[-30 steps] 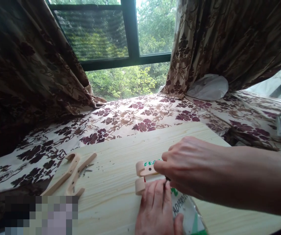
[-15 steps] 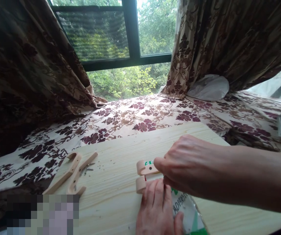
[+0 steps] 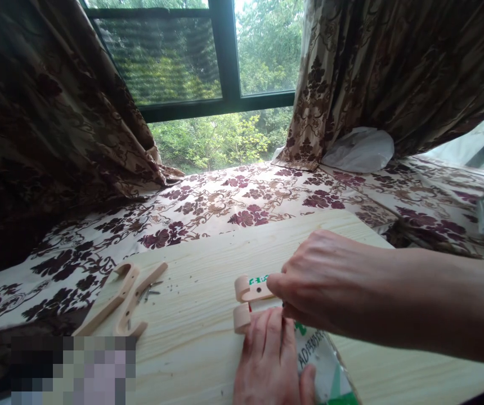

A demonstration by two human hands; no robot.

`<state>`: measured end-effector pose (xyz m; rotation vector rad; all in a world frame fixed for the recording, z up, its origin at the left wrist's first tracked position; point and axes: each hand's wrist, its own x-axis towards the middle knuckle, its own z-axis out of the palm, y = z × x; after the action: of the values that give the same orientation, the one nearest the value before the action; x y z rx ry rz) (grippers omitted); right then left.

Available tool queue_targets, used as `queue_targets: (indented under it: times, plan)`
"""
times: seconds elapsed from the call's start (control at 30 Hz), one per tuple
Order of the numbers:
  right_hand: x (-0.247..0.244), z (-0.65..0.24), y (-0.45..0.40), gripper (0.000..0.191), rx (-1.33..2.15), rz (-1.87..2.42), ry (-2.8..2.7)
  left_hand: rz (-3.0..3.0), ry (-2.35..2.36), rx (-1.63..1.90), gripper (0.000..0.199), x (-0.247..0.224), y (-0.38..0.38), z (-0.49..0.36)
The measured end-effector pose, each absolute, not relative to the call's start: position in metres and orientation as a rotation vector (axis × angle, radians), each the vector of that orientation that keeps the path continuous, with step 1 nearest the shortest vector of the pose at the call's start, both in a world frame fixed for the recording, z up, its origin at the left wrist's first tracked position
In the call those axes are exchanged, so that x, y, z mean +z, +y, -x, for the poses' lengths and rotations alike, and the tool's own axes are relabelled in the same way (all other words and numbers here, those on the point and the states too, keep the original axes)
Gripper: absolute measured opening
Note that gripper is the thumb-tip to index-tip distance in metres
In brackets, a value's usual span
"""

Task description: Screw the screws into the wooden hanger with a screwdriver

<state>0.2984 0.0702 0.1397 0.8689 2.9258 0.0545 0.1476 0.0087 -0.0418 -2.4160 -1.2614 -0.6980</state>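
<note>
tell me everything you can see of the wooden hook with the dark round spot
The hook looks like smooth, pale, unpainted wood. Its broad curled end is toward the picture's left; a flat, straight shank runs rightward from it, bearing one dark round spot, a hole or screw head, I can't tell which. The shank's rest is hidden by the right hand, so whether that hand grips it is unclear. Green-printed white material shows along its far side.

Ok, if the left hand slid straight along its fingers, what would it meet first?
The left hand would likely meet the wooden hook just ahead first, or the right hand over it; depth leaves their order unclear.
</note>
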Motion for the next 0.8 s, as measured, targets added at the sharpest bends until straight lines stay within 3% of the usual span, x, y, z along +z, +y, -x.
queue_targets:
  times: [0.8]
  plan:
    - [0.1376,-0.2957,0.0702,0.019,0.001,-0.748,2.955,2.454,-1.152,-0.578,0.048,-0.0389,0.0103,-0.1415]
